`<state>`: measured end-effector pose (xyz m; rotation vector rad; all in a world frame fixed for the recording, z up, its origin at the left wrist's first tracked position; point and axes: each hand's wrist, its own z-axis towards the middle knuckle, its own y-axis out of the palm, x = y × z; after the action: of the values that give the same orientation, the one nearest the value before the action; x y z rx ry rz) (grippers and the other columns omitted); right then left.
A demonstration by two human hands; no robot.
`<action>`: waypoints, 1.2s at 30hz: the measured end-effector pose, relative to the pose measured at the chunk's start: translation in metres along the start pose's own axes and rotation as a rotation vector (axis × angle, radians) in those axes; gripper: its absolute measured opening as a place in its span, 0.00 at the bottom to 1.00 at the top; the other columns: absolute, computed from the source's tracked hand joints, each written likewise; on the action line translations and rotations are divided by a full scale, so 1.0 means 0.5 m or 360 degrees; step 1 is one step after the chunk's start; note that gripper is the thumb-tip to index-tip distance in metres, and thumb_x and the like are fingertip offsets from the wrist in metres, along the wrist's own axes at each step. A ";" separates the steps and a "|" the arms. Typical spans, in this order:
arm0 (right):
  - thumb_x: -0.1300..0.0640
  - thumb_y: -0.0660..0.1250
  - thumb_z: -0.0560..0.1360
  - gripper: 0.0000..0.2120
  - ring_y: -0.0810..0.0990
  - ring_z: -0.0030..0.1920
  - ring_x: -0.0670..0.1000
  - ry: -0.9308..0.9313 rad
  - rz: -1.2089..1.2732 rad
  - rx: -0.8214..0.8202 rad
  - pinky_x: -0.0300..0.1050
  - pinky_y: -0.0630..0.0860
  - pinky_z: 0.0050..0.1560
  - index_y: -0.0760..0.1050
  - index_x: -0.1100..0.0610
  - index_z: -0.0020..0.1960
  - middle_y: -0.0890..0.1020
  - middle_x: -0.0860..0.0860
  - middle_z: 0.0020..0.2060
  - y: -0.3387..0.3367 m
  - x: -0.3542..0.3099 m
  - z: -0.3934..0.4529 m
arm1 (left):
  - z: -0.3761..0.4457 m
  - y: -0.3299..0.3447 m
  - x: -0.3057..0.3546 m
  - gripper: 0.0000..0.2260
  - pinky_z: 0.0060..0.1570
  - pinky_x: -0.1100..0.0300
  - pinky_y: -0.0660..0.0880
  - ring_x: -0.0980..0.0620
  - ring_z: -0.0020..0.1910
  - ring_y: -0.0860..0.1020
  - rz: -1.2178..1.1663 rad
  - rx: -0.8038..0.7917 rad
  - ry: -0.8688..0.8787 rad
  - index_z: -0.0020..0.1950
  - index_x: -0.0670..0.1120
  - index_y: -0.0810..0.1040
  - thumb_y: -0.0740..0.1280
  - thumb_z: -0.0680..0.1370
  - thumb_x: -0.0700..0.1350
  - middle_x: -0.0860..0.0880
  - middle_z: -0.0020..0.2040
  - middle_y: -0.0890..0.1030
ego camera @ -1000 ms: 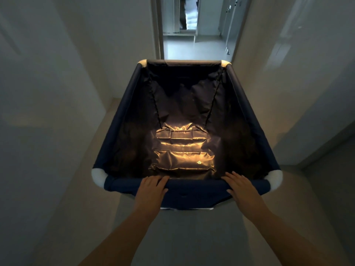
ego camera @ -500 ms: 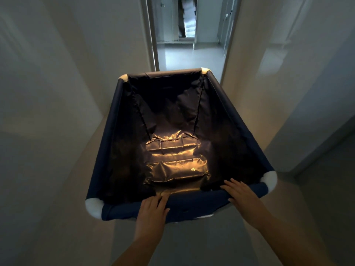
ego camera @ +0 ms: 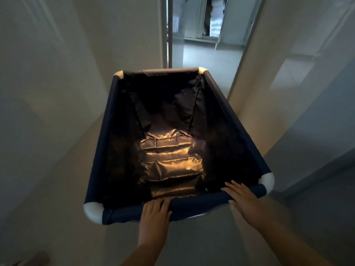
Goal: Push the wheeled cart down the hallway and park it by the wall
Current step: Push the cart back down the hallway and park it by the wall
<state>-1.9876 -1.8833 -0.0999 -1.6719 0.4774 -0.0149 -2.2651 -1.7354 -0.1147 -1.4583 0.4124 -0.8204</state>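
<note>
Hallway: narrow, pale walls on both sides; left wall (ego camera: pixel 48 93), right wall (ego camera: pixel 297 83). Light floor (ego camera: pixel 201 242). An open doorway (ego camera: pixel 203 35) straight ahead leads to a brighter room.

Cart (ego camera: pixel 107 150): deep fabric bin, navy sides on a tube frame, white caps at all four top corners. Stands in the middle of the hallway, skewed, its far end angled toward the right wall and near the doorway. Wheels are not visible.

Liner (ego camera: pixel 171 162): dark glossy sheeting inside the bin, creased, catching warm light at the bottom.

Near rim (ego camera: pixel 199 203): padded navy bar, closest to the wearer, tilted up to the right.

Left hand (ego camera: pixel 155 212): palm flat on the near rim just left of centre, fingers extended over the top, not curled round it.

Right hand (ego camera: pixel 242 196): laid flat on the same rim near the right corner cap (ego camera: pixel 267 182), fingers spread and straight, not clasping.
</note>
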 end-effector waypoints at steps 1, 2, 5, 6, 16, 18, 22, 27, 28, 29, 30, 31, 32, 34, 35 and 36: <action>0.53 0.53 0.81 0.20 0.48 0.75 0.46 -0.0015 -0.0017 -0.0001 0.41 0.39 0.73 0.57 0.48 0.72 0.56 0.47 0.75 -0.007 0.021 -0.005 | 0.000 0.006 0.024 0.22 0.51 0.54 0.76 0.47 0.45 0.80 -0.0011 -0.0014 -0.0023 0.56 0.47 0.80 0.78 0.64 0.49 0.49 0.47 0.83; 0.53 0.53 0.81 0.20 0.48 0.75 0.46 -0.0035 -0.0023 -0.0013 0.41 0.38 0.73 0.56 0.48 0.72 0.56 0.47 0.75 -0.014 0.041 -0.009 | -0.001 0.013 0.047 0.23 0.50 0.54 0.77 0.47 0.44 0.81 -0.0013 -0.0005 -0.0040 0.55 0.47 0.80 0.79 0.62 0.48 0.48 0.46 0.83; 0.53 0.53 0.81 0.20 0.47 0.75 0.46 -0.0078 0.0011 -0.0027 0.41 0.39 0.73 0.56 0.48 0.72 0.55 0.46 0.75 -0.039 0.090 -0.017 | 0.002 0.022 0.110 0.24 0.47 0.54 0.79 0.47 0.44 0.81 -0.0002 0.0069 -0.0056 0.55 0.47 0.81 0.80 0.61 0.48 0.48 0.46 0.83; 0.53 0.53 0.81 0.20 0.47 0.75 0.46 -0.0091 -0.0008 -0.0052 0.42 0.40 0.74 0.56 0.49 0.72 0.55 0.47 0.75 -0.048 0.106 -0.019 | 0.003 0.026 0.130 0.24 0.47 0.54 0.79 0.47 0.44 0.81 0.0010 0.0076 -0.0075 0.55 0.47 0.81 0.80 0.61 0.48 0.48 0.46 0.83; 0.51 0.51 0.81 0.21 0.45 0.76 0.48 -0.0270 -0.0088 -0.0164 0.36 0.32 0.70 0.54 0.48 0.73 0.52 0.47 0.76 -0.098 0.263 0.001 | 0.032 0.079 0.285 0.17 0.56 0.53 0.73 0.49 0.44 0.81 0.0156 0.0189 -0.0191 0.55 0.48 0.81 0.67 0.70 0.53 0.50 0.46 0.83; 0.53 0.52 0.81 0.21 0.45 0.76 0.48 -0.0290 -0.0085 -0.0169 0.43 0.38 0.73 0.54 0.48 0.73 0.53 0.47 0.76 -0.099 0.281 0.018 | 0.047 0.081 0.295 0.17 0.55 0.52 0.74 0.49 0.45 0.81 0.0178 0.0152 -0.0221 0.56 0.49 0.80 0.60 0.71 0.52 0.51 0.47 0.83; 0.54 0.55 0.80 0.21 0.49 0.76 0.50 -0.0336 -0.0044 -0.0107 0.45 0.41 0.74 0.58 0.49 0.72 0.57 0.48 0.75 -0.084 0.302 0.064 | 0.085 0.079 0.290 0.21 0.51 0.51 0.78 0.47 0.44 0.81 0.0177 0.0101 -0.0298 0.55 0.47 0.80 0.78 0.63 0.48 0.49 0.46 0.83; 0.55 0.58 0.79 0.21 0.53 0.75 0.52 -0.0353 -0.0042 -0.0053 0.49 0.45 0.74 0.60 0.50 0.71 0.62 0.51 0.74 -0.062 0.288 0.123 | 0.126 0.070 0.246 0.21 0.52 0.49 0.77 0.46 0.45 0.81 0.0259 0.0076 -0.0323 0.56 0.46 0.80 0.78 0.65 0.46 0.47 0.46 0.83; 0.55 0.59 0.79 0.21 0.54 0.75 0.53 -0.0354 -0.0046 -0.0042 0.50 0.45 0.74 0.61 0.50 0.71 0.63 0.51 0.73 -0.059 0.282 0.135 | 0.133 0.069 0.234 0.21 0.53 0.49 0.77 0.46 0.46 0.81 0.0277 0.0091 -0.0327 0.56 0.46 0.80 0.78 0.65 0.46 0.47 0.47 0.83; 0.55 0.59 0.79 0.21 0.54 0.75 0.54 -0.0350 -0.0043 -0.0034 0.50 0.46 0.74 0.62 0.51 0.71 0.64 0.52 0.73 -0.058 0.275 0.146 | 0.142 0.069 0.223 0.21 0.53 0.48 0.77 0.45 0.46 0.81 0.0289 0.0095 -0.0328 0.56 0.46 0.80 0.78 0.65 0.45 0.46 0.47 0.83; 0.56 0.60 0.78 0.21 0.55 0.75 0.54 -0.0348 -0.0039 -0.0027 0.51 0.46 0.74 0.62 0.51 0.70 0.64 0.52 0.73 -0.057 0.268 0.158 | 0.152 0.069 0.210 0.21 0.53 0.48 0.77 0.45 0.46 0.81 0.0297 0.0099 -0.0329 0.56 0.45 0.80 0.78 0.65 0.45 0.46 0.47 0.83; 0.56 0.60 0.78 0.21 0.55 0.75 0.55 -0.0350 -0.0036 -0.0012 0.51 0.47 0.74 0.63 0.51 0.70 0.65 0.53 0.72 -0.055 0.261 0.170 | 0.163 0.068 0.198 0.21 0.53 0.47 0.77 0.44 0.46 0.81 0.0306 0.0097 -0.0333 0.56 0.45 0.80 0.78 0.65 0.44 0.46 0.47 0.83; 0.56 0.61 0.78 0.21 0.56 0.75 0.55 -0.0352 -0.0035 0.0007 0.52 0.47 0.74 0.63 0.52 0.70 0.66 0.53 0.72 -0.055 0.255 0.182 | 0.176 0.066 0.185 0.21 0.52 0.47 0.77 0.44 0.45 0.81 0.0314 0.0097 -0.0334 0.56 0.45 0.80 0.78 0.64 0.44 0.45 0.46 0.83; 0.57 0.61 0.78 0.20 0.57 0.74 0.56 -0.0349 -0.0039 0.0040 0.52 0.49 0.74 0.64 0.53 0.69 0.66 0.54 0.72 -0.056 0.242 0.213 | 0.205 0.065 0.158 0.21 0.51 0.47 0.77 0.44 0.44 0.81 0.0330 0.0089 -0.0328 0.55 0.45 0.80 0.79 0.64 0.44 0.45 0.46 0.83; 0.57 0.61 0.78 0.20 0.57 0.74 0.56 -0.0348 -0.0043 0.0047 0.53 0.49 0.74 0.64 0.54 0.69 0.66 0.55 0.72 -0.058 0.236 0.231 | 0.220 0.065 0.144 0.22 0.51 0.47 0.77 0.44 0.44 0.81 0.0333 0.0086 -0.0323 0.55 0.45 0.80 0.79 0.63 0.44 0.45 0.46 0.83; 0.57 0.61 0.78 0.20 0.56 0.74 0.56 -0.0345 -0.0047 0.0046 0.53 0.49 0.74 0.64 0.54 0.69 0.66 0.55 0.72 -0.060 0.230 0.250 | 0.235 0.065 0.130 0.22 0.52 0.47 0.77 0.44 0.44 0.81 0.0335 0.0086 -0.0314 0.55 0.45 0.80 0.79 0.63 0.44 0.45 0.46 0.83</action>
<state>-1.8386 -1.7991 -0.1223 -1.6299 0.2874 0.1361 -2.1317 -1.7011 -0.1184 -1.4033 0.3831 -0.5108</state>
